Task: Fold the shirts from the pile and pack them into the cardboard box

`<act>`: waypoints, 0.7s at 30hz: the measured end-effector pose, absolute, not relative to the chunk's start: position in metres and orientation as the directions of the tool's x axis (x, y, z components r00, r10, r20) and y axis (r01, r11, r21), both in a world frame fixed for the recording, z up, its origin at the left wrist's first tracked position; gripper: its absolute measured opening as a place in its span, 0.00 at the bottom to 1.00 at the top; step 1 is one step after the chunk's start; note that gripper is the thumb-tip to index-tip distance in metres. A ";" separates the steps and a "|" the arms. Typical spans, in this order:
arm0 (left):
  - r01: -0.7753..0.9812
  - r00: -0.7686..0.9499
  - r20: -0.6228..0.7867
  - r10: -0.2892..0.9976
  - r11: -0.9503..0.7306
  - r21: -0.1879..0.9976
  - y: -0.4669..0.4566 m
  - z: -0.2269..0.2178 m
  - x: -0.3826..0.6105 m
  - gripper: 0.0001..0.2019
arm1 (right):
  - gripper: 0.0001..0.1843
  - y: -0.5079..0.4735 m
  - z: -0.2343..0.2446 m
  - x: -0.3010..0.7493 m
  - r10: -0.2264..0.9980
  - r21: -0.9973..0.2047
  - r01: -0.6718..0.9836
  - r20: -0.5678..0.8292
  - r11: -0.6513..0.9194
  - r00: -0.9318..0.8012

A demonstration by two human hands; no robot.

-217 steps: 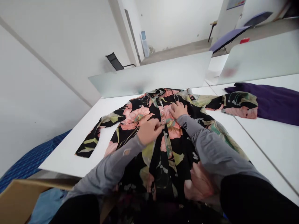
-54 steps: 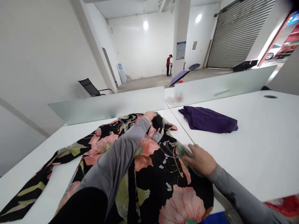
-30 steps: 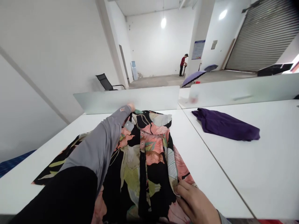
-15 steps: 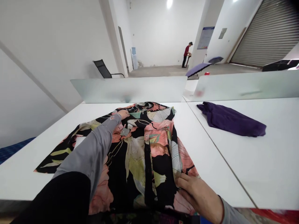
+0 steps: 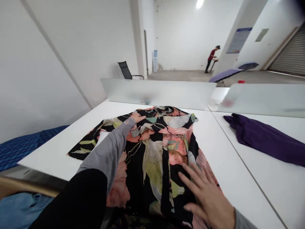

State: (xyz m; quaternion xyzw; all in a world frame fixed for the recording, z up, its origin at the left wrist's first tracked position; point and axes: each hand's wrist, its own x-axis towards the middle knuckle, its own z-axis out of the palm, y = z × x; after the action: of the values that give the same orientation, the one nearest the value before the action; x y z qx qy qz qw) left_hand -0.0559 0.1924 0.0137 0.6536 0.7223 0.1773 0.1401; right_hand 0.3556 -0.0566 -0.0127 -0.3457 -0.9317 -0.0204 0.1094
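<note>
A long-sleeved floral shirt (image 5: 152,162), black with pink, green and grey, lies spread on the white table. Its collar (image 5: 164,110) points away from me and one sleeve (image 5: 84,146) stretches out to the left. My left hand (image 5: 137,117) rests on the shirt near the shoulder, left of the collar, fingers stretched over the cloth; their tips are small and partly hidden. Over the lower right front, my right hand (image 5: 207,194) is open with fingers spread, over or lightly touching the fabric. A small grey tag (image 5: 135,132) shows on the chest.
A folded purple garment (image 5: 264,138) lies on the table's right part, past a seam. Frosted dividers (image 5: 157,92) edge the far side. Blue cloth lies at left; a box (image 5: 30,187) with blue denim sits below. A person (image 5: 212,58) stands far back near umbrellas.
My right hand has come off the shirt's right edge, opened, and shifted onto the front. My left hand stays near the shoulder. The view has turned left, bringing the denim box into sight.
</note>
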 end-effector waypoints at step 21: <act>0.972 0.217 0.250 0.943 -0.231 0.027 0.104 -0.027 -0.043 0.26 | 0.30 0.076 0.000 0.262 0.524 -0.043 0.539 0.312 0.841 -0.792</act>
State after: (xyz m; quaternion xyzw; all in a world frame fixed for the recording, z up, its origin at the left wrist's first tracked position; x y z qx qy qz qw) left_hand -0.0430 0.1040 -0.0273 0.7773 0.6162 0.1074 -0.0677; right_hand 0.2621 0.0757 0.0002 -0.2810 -0.9464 -0.0239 0.1576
